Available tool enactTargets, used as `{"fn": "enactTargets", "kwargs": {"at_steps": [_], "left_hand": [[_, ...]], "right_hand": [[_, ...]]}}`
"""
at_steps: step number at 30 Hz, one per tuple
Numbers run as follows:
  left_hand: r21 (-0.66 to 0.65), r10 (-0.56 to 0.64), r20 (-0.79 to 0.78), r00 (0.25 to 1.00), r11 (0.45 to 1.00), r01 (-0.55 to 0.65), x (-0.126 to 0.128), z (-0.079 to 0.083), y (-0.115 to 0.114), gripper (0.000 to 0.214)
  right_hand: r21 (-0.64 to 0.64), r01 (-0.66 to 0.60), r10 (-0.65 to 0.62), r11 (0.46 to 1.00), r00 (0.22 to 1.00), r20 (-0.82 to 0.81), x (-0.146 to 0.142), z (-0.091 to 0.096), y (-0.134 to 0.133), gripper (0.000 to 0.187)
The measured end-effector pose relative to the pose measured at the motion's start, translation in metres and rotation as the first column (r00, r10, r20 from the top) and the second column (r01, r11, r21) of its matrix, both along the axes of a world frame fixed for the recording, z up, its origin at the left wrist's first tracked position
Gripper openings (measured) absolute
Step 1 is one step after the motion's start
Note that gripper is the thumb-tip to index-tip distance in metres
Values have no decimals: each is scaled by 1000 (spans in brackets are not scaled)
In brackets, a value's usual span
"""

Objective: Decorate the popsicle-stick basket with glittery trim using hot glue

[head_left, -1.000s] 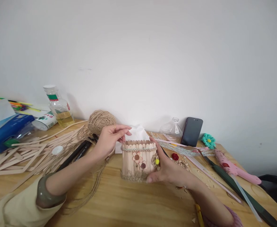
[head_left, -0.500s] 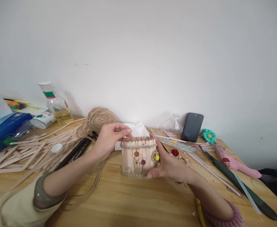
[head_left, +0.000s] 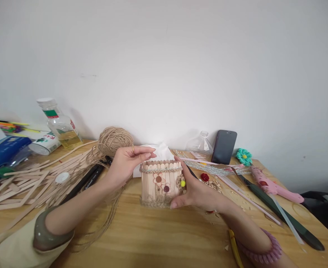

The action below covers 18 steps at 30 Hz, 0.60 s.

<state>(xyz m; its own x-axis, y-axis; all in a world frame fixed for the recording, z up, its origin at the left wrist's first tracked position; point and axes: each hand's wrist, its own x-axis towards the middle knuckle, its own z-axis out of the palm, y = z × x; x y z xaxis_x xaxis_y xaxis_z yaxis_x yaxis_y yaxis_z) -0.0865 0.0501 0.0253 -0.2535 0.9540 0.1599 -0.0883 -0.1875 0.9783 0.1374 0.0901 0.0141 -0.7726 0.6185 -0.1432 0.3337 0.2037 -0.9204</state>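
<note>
Decorating the stick box (head_left: 160,182): right hand (head_left: 194,190) clasps its side in a closed grip; left hand (head_left: 126,165) pinches shut over the rim; steady fingertips needed next.

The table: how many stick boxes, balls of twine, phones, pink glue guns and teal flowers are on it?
Stick box: 1
Ball of twine: 1
Phone: 1
Pink glue gun: 1
Teal flower: 1
Total: 5
</note>
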Motion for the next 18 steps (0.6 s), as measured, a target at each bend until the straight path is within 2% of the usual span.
{"fn": "enactTargets", "kwargs": {"at_steps": [7, 9, 11, 14, 16, 18], "left_hand": [[41, 46, -124, 991, 998, -41, -3, 3, 0, 19], [49, -9, -215, 977, 999, 20, -9, 8, 0, 23], [33, -117, -332, 936, 990, 135, -15, 15, -1, 28], [-42, -307, -500, 810, 942, 332, -25, 26, -3, 18], [-93, -401, -651, 644, 885, 457, -29, 30, -3, 29], [-136, -433, -769, 471, 830, 541, -30, 32, -4, 19]], "right_hand": [[-22, -29, 26, 999, 994, -107, 2, -6, 6, 133], [-31, -38, 35, 999, 993, -110, 3, -8, 8, 132], [-23, -43, 41, 999, 995, -91, 5, -9, 10, 131], [-21, -49, 48, 999, 997, -54, 7, -10, 12, 133], [-26, -62, 61, 998, 998, -33, 8, -10, 12, 134], [-13, -70, 70, 997, 997, -20, 9, -8, 12, 134]]}}
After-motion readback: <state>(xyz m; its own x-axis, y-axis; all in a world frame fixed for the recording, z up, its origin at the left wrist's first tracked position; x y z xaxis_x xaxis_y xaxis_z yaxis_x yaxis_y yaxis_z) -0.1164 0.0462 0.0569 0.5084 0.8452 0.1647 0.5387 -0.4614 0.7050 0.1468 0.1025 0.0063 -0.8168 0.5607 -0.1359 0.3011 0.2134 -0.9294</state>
